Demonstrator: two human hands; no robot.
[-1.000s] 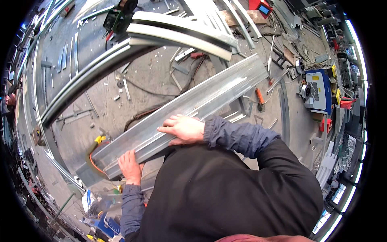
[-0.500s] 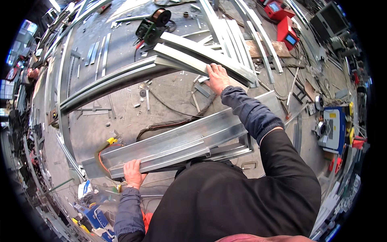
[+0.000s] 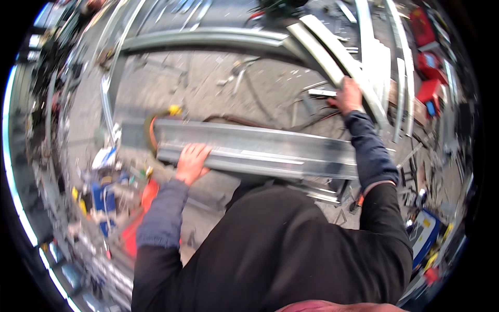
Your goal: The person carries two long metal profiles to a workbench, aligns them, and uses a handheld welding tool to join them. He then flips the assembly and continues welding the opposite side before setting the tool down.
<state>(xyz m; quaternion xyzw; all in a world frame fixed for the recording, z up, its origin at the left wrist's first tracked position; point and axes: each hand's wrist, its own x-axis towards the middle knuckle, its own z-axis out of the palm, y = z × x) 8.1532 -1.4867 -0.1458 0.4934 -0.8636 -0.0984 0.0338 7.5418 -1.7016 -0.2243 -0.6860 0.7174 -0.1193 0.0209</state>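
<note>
A wide, shiny metal channel (image 3: 249,139) lies across in front of me, with a narrower flange along its near side. My left hand (image 3: 192,162) is closed over the near edge at its left part, fingers on top and thumb apart; the underside of the grip is hidden. Farther off to the right, my right hand (image 3: 349,95) grips the near end part of a pale metal profile (image 3: 315,52). A second long profile (image 3: 340,49) runs close beside that one. Motion blurs both hands somewhat.
A long metal beam (image 3: 208,39) spans the far side, meeting the profiles. A dark cable (image 3: 244,120) trails behind the channel. An olive hose (image 3: 149,136) loops over the channel's left end. Red machines (image 3: 429,92) stand at far right, a blue-white one (image 3: 425,231) nearer.
My view has swung, so the beam, profiles and channel sit higher and partly farther right. Both hands keep their places on the same metal pieces.
</note>
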